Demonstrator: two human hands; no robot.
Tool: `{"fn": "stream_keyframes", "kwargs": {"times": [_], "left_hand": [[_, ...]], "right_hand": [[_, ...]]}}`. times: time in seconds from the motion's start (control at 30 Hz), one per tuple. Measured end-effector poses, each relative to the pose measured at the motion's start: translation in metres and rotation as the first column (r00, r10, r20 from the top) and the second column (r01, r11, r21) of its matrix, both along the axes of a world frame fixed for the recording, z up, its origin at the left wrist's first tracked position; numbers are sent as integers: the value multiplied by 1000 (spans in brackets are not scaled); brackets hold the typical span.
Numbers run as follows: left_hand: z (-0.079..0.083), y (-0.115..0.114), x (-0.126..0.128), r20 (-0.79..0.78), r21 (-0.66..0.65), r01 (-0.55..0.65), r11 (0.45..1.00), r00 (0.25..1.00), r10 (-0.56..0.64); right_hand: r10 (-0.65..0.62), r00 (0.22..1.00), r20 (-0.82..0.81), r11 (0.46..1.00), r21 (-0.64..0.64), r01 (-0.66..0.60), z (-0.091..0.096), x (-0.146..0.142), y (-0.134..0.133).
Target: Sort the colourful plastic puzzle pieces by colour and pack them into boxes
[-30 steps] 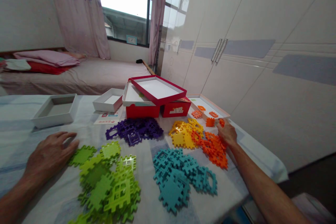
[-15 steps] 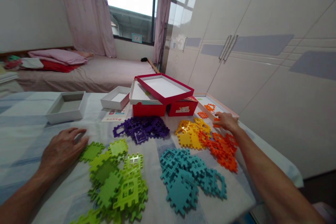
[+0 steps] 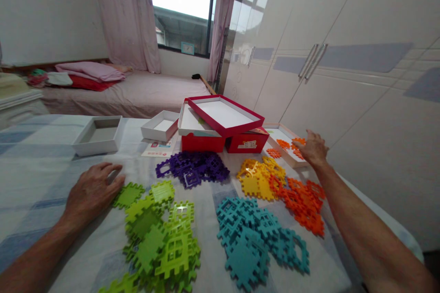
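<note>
My left hand [image 3: 94, 187] rests on the cloth with its fingers loosely spread, holding nothing. Its fingertips lie beside a flat green notched piece [image 3: 129, 195] at the edge of the green interlocking pieces [image 3: 149, 240]. On the right, my right hand [image 3: 315, 149] is over the side of a shallow box lid [image 3: 287, 158], fingers apart. Orange interlocking pieces [image 3: 298, 150] lie in the lid close to its thumb; contact is hard to make out. More orange pieces [image 3: 302, 203] are heaped on the cloth nearer me.
Purple pieces [image 3: 192, 169], yellow pieces [image 3: 256, 178] and teal pieces [image 3: 247, 238] lie in separate piles. Behind them sit red boxes [image 3: 202, 143] topped by a red-rimmed lid [image 3: 227, 114]. Two white trays [image 3: 98, 135] are at the back left. A wardrobe [image 3: 371, 100] borders the right side.
My right hand has moved from the lid's near side outward and up over its right side. More orange pieces now show inside the lid. The left hand stays by the green pieces.
</note>
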State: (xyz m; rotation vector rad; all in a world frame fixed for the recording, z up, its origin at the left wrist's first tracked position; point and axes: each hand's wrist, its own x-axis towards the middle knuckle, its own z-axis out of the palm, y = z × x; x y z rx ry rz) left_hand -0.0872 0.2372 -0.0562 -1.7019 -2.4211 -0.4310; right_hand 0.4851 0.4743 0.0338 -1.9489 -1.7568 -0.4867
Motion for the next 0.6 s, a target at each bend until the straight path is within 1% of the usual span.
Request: {"fn": "stream_keyframes", "kwargs": {"times": [0.03,0.07,0.1,0.13,0.17,0.2,0.27,0.37,0.5,0.53,0.57,0.6], "left_hand": [[0,0,0,-3,4,2,1000,1000,-2],[0,0,0,-5,10,3,1000,1000,-3],[0,0,0,-6,16,5,1000,1000,-5],[0,0,0,-6,21,6,1000,1000,-6],[0,0,1,-5,26,6,1000,1000,-6],[0,0,1,-4,30,5,1000,1000,-5],[1,-1,2,-1,31,4,1000,1000,-3],[2,-1,2,6,19,5,1000,1000,-5],[1,-1,1,-3,30,7,1000,1000,-7],[0,-1,1,-7,34,7,999,1000,-7],[0,-1,0,-8,33,9,999,1000,-9],[0,0,1,-5,31,12,999,1000,-11]], "right_hand": [[54,993,103,999,-14,-52,-4,-7,1],[142,969,202,989,-79,-128,-9,-14,1],[244,929,279,963,-179,-199,-15,-21,2],[333,884,328,927,-286,-243,-22,-27,2],[393,847,358,891,-375,-255,-28,-32,3],[425,823,378,863,-442,-242,-34,-37,4],[435,807,399,835,-514,-196,-41,-42,7],[445,804,394,816,-549,-182,-40,-44,13],[489,787,376,798,-558,-229,-28,-40,15],[487,795,362,803,-543,-245,-25,-38,15],[468,814,343,821,-510,-257,-21,-35,14],[425,846,323,854,-454,-256,-18,-31,14]]}}
